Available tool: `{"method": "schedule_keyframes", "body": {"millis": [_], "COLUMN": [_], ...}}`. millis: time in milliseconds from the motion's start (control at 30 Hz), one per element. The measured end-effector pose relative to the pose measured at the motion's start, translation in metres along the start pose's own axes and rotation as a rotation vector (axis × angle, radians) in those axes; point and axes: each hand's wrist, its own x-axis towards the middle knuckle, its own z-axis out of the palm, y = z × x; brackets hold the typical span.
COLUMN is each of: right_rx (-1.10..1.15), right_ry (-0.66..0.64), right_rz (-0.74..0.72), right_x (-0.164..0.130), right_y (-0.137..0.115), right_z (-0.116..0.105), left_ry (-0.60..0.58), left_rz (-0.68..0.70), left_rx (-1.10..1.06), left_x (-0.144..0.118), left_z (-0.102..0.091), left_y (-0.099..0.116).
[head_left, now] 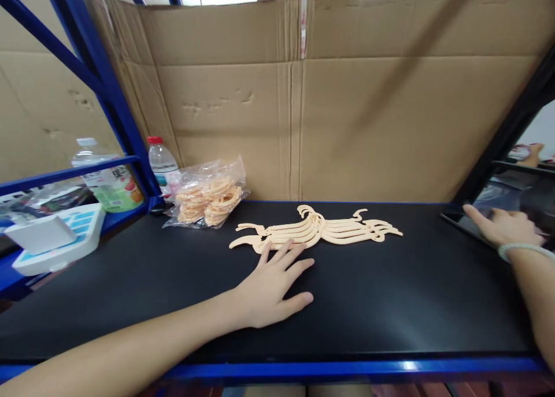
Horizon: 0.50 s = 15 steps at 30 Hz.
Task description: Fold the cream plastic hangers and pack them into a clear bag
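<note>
Fingers of the left hand lie spread and flat on the black table, their tips touching the near edge of the fanned pile of cream plastic hangers, whose long axis runs left to right. Farther right, the right hand rests with fingers apart on a dark tablet. A clear bag of cream rings lies far left; nothing stands between.

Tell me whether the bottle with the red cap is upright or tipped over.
Upright. The bottle stands on its base behind the plastic bag, red cap on top, beside the blue post.
</note>
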Motion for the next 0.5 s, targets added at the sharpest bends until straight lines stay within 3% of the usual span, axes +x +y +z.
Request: {"method": "schedule_keyframes", "body": {"millis": [33, 67, 133, 267, 400, 500], "right_rx": [-0.018, 0.015, 0.171, 0.271, 0.284, 0.209], "right_ry": [-0.039, -0.044, 0.018, -0.073, -0.373, -0.553], "right_rz": [0.068, 0.006, -0.286, -0.614, -1.032, -1.096], "right_x": [-0.002, -0.005, -0.015, -0.057, -0.113, -0.137], "right_y": [-0.015, -0.032, -0.072, -0.153, -0.206, -0.217], "right_z": [-0.005, -0.010, -0.018, -0.025, -0.023, -0.020], "left_ry": [0.005, 0.012, 0.041, 0.093, 0.041, 0.012], "left_rz": [-0.021, -0.047, -0.109, -0.231, -0.289, -0.283], "left_rx": [0.005, 0.013, 0.034, 0.087, 0.128, 0.129], "left_x": [0.000, 0.000, 0.001, 0.003, 0.007, 0.009], "left_z": [0.001, 0.002, 0.003, 0.009, 0.011, 0.009], "left_y": [0.001, 0.001, 0.001, -0.001, -0.005, -0.008]}}
